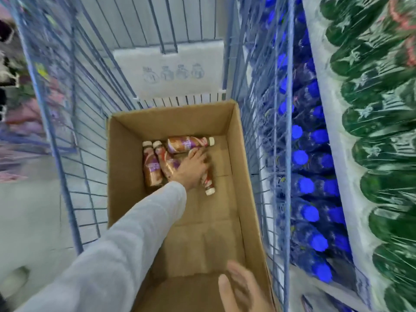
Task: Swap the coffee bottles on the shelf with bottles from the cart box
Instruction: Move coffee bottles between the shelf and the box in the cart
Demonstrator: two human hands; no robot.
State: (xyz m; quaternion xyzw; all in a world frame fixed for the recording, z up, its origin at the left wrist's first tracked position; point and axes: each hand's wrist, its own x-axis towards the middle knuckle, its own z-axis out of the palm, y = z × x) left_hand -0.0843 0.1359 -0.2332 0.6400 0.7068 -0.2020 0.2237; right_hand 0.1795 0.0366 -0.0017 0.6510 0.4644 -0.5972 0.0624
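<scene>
Coffee bottles, four that I can count, lie on the floor of an open cardboard box. The box stands in a blue wire cart, whose left wall rises just beside it. Two bottles lie side by side at the box's left, caps pointing far. Right of them, a crosswise bottle lies at the far end, cap to the right. The left hand, on a grey sleeve, rests on top of the cluster. It covers a fourth bottle whose cap points near; blur hides whether the fingers grasp it. By the box's near right corner the right hand hovers released, fingers spread, holding nothing. Beyond the cart's right wall stand blue-capped bottles, then shrink-wrapped green bottles.
</scene>
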